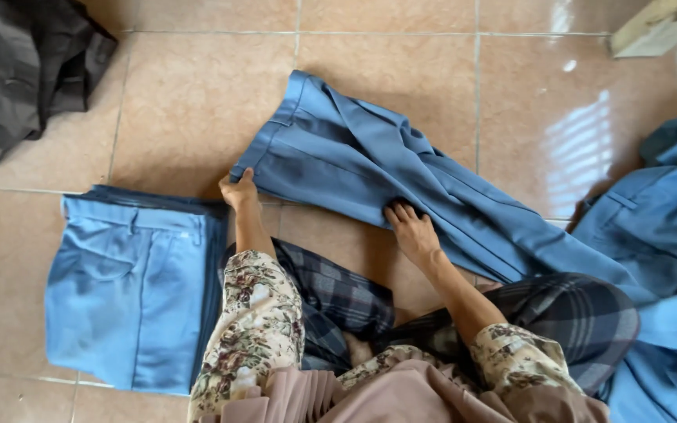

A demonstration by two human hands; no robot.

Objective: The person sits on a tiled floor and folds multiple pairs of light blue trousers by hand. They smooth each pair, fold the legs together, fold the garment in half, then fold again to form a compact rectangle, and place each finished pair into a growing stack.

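Observation:
A pair of blue trousers lies spread on the tan tiled floor, waistband toward the upper left, legs running to the lower right. My left hand grips the near corner of the waistband. My right hand presses flat on the fabric at the near edge of the trouser legs, fingers apart. Both of my arms wear floral sleeves, and my lap is covered by a dark plaid cloth.
A folded stack of lighter blue trousers sits at the lower left. More blue garments are heaped at the right. A dark grey cloth lies at the top left, and a pale flat object at the top right.

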